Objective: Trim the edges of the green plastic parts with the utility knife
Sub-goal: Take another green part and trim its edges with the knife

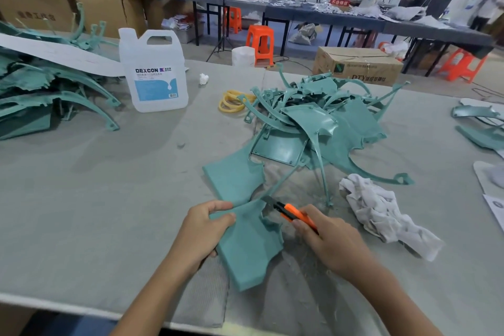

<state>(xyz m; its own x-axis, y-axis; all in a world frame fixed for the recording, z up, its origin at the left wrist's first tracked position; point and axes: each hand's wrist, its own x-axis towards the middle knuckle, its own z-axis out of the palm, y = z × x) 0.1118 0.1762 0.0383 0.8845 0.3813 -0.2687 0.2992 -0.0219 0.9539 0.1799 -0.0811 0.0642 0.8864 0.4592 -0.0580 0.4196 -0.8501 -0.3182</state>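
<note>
My left hand (203,229) grips the flat green plastic part (249,245) by its upper edge; my right hand (331,240), just beside it, holds the orange utility knife (293,211), blade touching the part's ragged edge.

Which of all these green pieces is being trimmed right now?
The flat green sheet nearest the person: the left hand grips it and the right hand holds the orange knife at its ragged edge. The other pieces lie untouched in heaps.

The left hand (203,228) holds a green plastic part (246,245) while the right hand (330,240) sets the utility knife (289,210) (orange-handled) against its ragged edge.
</note>
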